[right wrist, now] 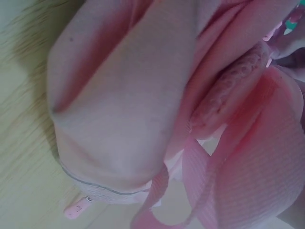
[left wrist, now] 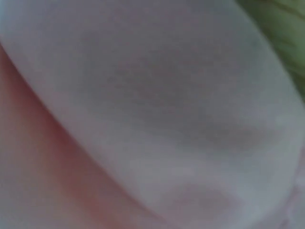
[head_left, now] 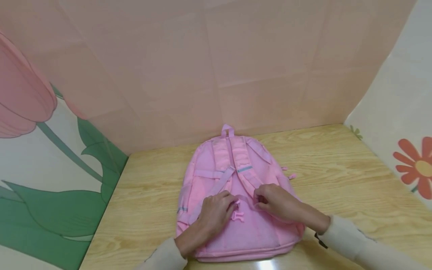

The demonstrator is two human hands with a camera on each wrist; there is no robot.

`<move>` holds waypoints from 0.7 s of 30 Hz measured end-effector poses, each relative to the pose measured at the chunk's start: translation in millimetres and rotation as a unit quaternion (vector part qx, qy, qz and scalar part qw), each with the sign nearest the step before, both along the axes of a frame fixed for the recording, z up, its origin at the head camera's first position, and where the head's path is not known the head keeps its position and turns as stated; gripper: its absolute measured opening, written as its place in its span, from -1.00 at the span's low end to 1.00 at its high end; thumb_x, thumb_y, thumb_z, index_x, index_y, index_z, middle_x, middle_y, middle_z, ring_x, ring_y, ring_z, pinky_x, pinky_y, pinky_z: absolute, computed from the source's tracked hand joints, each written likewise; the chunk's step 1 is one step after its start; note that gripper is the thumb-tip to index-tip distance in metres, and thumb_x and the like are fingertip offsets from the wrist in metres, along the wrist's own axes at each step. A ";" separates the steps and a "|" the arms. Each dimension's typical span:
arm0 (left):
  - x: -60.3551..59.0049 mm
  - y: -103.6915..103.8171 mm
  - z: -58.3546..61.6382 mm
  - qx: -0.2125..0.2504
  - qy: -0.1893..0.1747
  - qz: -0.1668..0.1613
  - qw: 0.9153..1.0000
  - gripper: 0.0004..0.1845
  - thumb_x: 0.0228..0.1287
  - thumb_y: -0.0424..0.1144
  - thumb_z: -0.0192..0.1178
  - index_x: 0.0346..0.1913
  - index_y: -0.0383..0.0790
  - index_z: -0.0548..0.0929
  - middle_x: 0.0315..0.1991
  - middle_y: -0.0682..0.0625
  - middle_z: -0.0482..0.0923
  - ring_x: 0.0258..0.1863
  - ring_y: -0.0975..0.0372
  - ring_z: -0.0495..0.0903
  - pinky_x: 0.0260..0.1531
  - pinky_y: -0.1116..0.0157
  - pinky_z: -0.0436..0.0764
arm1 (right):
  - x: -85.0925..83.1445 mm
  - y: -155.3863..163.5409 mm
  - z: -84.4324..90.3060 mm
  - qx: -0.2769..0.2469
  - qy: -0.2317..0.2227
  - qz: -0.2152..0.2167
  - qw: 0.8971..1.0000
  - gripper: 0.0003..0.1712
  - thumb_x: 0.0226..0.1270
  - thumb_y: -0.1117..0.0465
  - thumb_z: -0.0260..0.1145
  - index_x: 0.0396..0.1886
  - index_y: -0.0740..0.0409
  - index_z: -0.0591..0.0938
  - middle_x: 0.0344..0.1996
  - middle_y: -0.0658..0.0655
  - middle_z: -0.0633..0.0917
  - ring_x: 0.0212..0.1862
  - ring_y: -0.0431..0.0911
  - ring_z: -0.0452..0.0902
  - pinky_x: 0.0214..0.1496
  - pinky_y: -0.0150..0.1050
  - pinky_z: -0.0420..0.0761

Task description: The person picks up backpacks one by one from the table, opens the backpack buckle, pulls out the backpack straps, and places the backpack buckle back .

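Your pink backpack [head_left: 236, 198] lies flat on the table [head_left: 337, 176], straps up, its top loop toward the back wall [head_left: 216, 75]. Both hands sit at its middle: your left hand [head_left: 216, 212] has its grip curled on the strap webbing [head_left: 219, 183] beside the pink buckle [head_left: 238, 216], and your right hand [head_left: 276, 204] pinches the other strap end [head_left: 251, 180]. The left wrist view is only blurred cloth, so finger detail there cannot be told. You appear to be at the step of bringing the two strap ends together; the next move likely calls for lining up the small clip halves squarely. Room is open to the right and front-left of the bag; the left wall panel [head_left: 50, 180] is near, and the near table edge is just beneath your sleeves.
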State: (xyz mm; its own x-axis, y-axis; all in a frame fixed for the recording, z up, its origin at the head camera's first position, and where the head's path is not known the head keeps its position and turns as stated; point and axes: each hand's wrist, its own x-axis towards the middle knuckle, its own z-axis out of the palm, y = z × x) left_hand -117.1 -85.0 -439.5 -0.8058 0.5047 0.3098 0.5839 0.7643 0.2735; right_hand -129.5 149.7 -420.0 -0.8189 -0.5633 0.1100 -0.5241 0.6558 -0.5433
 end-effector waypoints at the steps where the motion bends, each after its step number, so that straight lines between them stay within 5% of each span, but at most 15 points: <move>1: 0.0 0.3 0.2 -0.002 0.000 -0.001 1.000 -0.79 0.31 -0.13 0.31 -0.04 0.00 0.77 -0.24 0.16 0.69 -0.40 0.39 0.60 -0.39 0.41 0.63 | 0.2 -0.2 -0.3 0.003 0.003 -0.001 1.000 -0.75 0.17 0.33 0.45 -0.53 -0.08 0.59 -0.59 -0.23 0.48 -0.47 -0.34 0.37 -0.44 -0.44 0.46; 14: 1.3 2.9 2.0 0.004 0.024 -0.012 1.000 -0.77 0.34 -0.22 0.21 -0.02 -0.11 0.75 -0.29 0.09 0.67 -0.37 0.32 0.62 -0.35 0.40 0.67 | 1.5 2.2 9.7 0.009 -0.004 -0.005 1.000 -0.76 0.17 0.32 0.44 -0.52 -0.09 0.59 -0.59 -0.22 0.51 -0.48 -0.35 0.38 -0.44 -0.44 0.48; 21: 0.8 -0.9 15.9 -0.006 0.049 0.013 0.999 -0.80 0.36 -0.21 0.16 -0.08 -0.11 0.74 -0.32 0.05 0.75 -0.44 0.21 0.68 -0.49 0.32 0.66 | -1.9 4.6 18.5 0.002 -0.007 -0.008 1.000 -0.78 0.26 0.24 0.41 -0.48 -0.14 0.58 -0.59 -0.22 0.53 -0.51 -0.36 0.41 -0.46 -0.44 0.50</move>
